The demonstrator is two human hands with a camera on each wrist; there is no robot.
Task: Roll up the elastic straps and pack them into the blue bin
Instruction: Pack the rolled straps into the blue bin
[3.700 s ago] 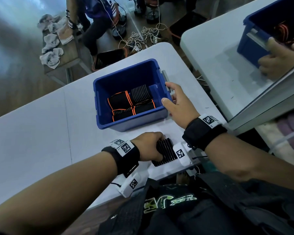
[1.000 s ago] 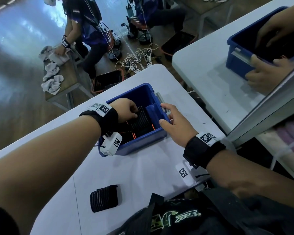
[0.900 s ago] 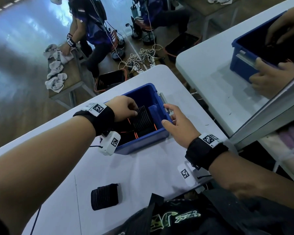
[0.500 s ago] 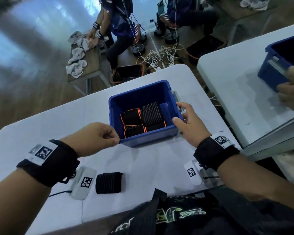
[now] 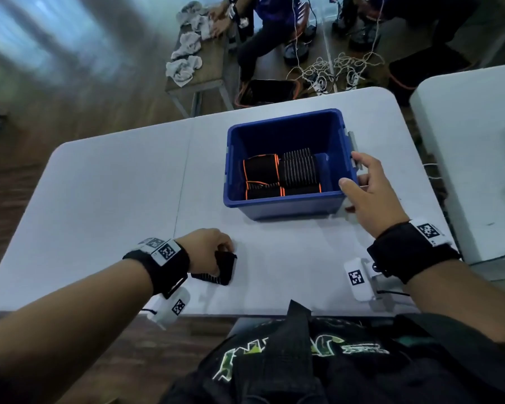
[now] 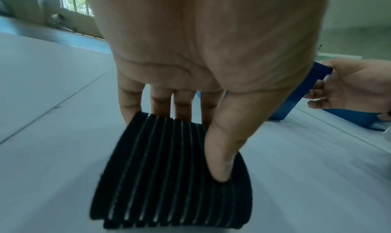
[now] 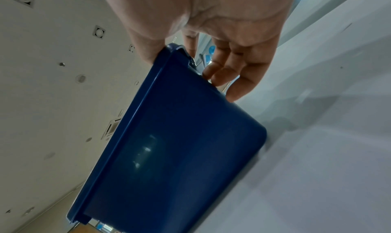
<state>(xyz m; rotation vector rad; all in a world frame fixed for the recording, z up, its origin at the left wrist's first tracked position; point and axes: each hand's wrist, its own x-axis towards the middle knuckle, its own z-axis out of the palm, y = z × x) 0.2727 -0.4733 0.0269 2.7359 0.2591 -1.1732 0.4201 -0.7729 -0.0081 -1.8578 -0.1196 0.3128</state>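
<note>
The blue bin point(image 5: 280, 207) stands on the white table point(image 5: 99, 199), with several rolled black straps inside: orange-edged rolls point(image 5: 260, 169) beside a white-striped roll point(image 5: 299, 170). My right hand point(image 5: 365, 185) holds the bin's near right corner, thumb on the rim and fingers along the outer wall; the right wrist view shows that right hand point(image 7: 190, 72) on the bin point(image 7: 169, 144). Near the table's front edge my left hand point(image 5: 216, 252) grips a rolled striped strap point(image 5: 223, 271). In the left wrist view the thumb presses the top of the strap point(image 6: 169, 169) and the fingers curl behind it.
A second white table point(image 5: 478, 156) stands close on the right. Beyond the far edge are a black crate point(image 5: 268, 91), tangled cables point(image 5: 333, 71) and a wooden bench with grey cloths point(image 5: 187, 53), where another person sits.
My left hand came out of the bin, drew back to the table's front edge and took hold of the striped roll lying there. The right hand stayed on the bin's corner.
</note>
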